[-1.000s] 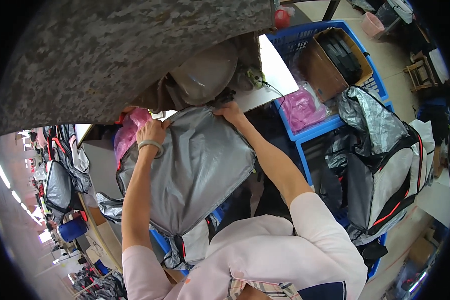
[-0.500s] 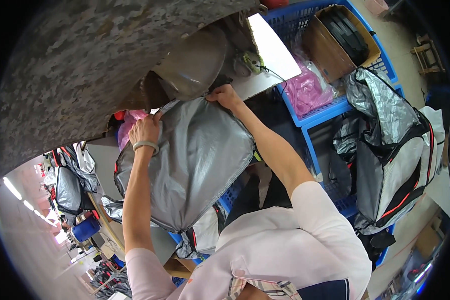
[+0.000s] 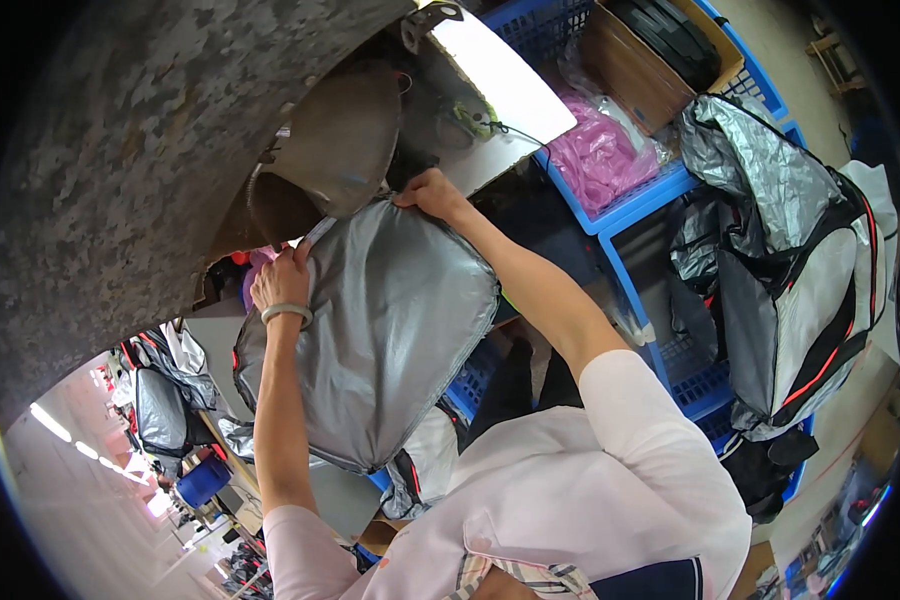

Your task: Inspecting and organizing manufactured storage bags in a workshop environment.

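A large silver-grey bag panel (image 3: 390,320) with dark edging spreads between my forearms and hangs toward my lap. Its far edge runs beneath a sewing machine, whose rounded grey head (image 3: 335,135) partly hides it. My left hand (image 3: 284,282), with a pale bangle at the wrist, pinches the panel's far left edge. My right hand (image 3: 432,195) grips the far right corner, close to the machine head. Both hands have their fingers closed on the fabric. The needle area is hidden behind the machine.
Blue plastic crates (image 3: 620,230) stand at the right. One holds a pink plastic bag (image 3: 605,155) and a cardboard box (image 3: 635,65). Silver, grey and black bags (image 3: 790,270) are heaped over another. A white tabletop (image 3: 510,85) lies behind the machine.
The view has shifted slightly, so machine and crates sit a little differently. Both hands keep their hold on the panel; its lower edge appears somewhat higher.
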Demonstrator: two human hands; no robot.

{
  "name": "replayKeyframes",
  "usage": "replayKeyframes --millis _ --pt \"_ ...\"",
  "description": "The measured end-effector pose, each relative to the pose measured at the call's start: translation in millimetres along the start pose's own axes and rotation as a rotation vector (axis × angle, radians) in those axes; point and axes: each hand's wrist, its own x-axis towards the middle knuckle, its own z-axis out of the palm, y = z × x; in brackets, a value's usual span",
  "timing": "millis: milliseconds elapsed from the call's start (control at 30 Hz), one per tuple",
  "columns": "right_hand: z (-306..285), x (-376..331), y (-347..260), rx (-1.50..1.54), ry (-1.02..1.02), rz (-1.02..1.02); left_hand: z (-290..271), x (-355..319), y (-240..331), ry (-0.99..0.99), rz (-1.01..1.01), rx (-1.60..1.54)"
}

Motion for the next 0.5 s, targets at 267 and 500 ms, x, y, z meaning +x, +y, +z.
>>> replayKeyframes --millis 267,500 --pt "4 -5 -14 -0.021 0.015 -0.039 5 -6 -5 0.034 -0.039 0.036" --pt "-3 -4 0 0.001 0.016 -0.037 3 -6 4 0.078 0.013 0.053"
